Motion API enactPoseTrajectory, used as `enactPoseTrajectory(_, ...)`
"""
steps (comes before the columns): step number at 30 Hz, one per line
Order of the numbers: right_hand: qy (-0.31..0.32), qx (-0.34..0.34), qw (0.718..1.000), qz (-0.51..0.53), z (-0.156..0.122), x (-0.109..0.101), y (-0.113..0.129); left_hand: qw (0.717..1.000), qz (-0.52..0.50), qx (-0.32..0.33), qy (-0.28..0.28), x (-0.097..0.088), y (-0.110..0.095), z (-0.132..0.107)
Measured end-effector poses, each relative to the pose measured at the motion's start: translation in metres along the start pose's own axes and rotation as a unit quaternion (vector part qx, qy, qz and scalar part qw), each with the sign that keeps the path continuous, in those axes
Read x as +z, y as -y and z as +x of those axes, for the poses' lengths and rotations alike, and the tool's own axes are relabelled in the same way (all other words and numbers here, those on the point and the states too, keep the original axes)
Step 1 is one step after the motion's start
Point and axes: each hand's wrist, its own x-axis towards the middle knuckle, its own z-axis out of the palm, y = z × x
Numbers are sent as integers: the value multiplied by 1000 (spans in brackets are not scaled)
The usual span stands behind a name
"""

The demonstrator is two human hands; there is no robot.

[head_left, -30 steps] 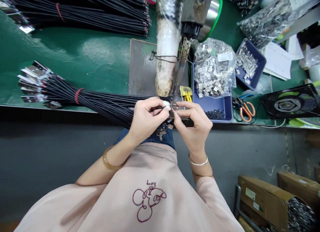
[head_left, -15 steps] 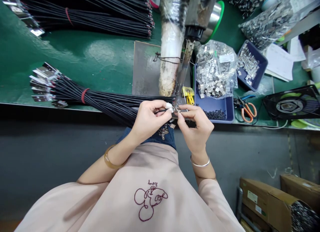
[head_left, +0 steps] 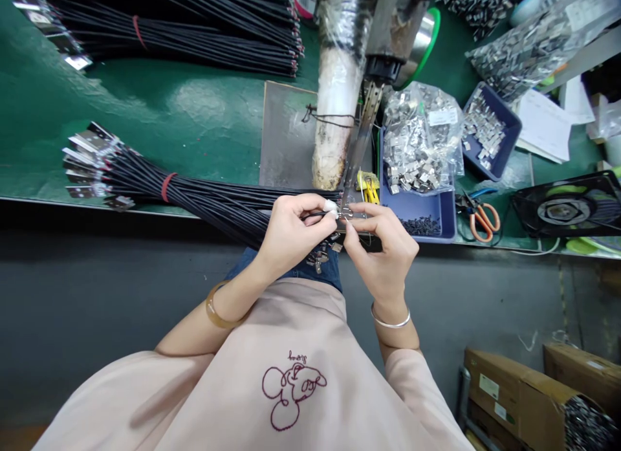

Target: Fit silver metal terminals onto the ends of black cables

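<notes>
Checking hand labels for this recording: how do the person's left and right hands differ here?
The left hand has a white covering at its fingertips; the right hand looks bare-tipped.
The left hand's amber bangle is broad; the right's silver bangle is thinner.
The left hand holds a black cable; anything in the right hand is too small to tell.
Both have bent fingers.

left forearm (head_left: 191, 328): slanting forward, inward | left hand (head_left: 291, 232): thumb and forefinger pinched | right forearm (head_left: 396, 336): pointing ahead | right hand (head_left: 388, 247): fingers bent, thumb near them | hands: close together
</notes>
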Motion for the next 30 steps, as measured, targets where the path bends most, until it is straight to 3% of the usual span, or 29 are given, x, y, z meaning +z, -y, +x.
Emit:
enactPoseTrajectory(7,-17,-20,1000,-15,-6,2,0,1000,6,-14,16,-1,4,-2)
enactPoseTrajectory(13,-1,59,996,65,-4,3,-3,1000,-17,-21,14,-3,1,-5)
enactPoseTrajectory(26,-8,-22,1000,-18,4,4,-5,1000,1,-1,-12,1,0,-3)
enactPoseTrajectory(30,8,-44,999,-29,0,3,-5,1000,11,-8,11,0,2,-4)
